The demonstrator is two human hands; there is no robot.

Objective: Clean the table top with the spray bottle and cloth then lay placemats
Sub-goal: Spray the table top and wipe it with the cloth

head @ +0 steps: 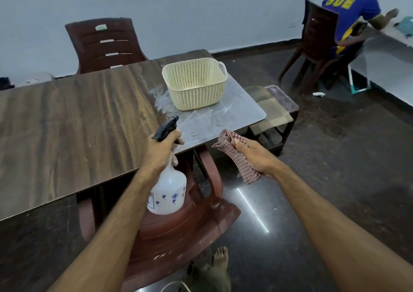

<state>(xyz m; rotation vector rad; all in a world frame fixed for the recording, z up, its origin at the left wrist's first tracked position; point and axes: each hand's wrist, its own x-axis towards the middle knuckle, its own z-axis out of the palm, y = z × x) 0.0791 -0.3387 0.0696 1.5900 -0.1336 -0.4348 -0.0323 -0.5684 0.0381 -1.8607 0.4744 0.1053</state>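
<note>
My left hand [159, 150] grips the neck of a white spray bottle [167, 193] with a black trigger head, held at the near right edge of the wooden table [73, 121], nozzle toward the table's right end. My right hand [257, 157] holds a bunched red-and-white checked cloth [237, 157] in the air just off the table's right corner. The right end of the table top looks grey and wet with white streaks [207, 121]. No placemats are in sight.
A cream perforated basket [194, 83] stands on the wet right end. A brown plastic chair [178, 224] is tucked below my hands, another chair [105, 43] stands at the far side. A low stool [274, 112] sits right of the table. A seated person [350, 12] is at the far right.
</note>
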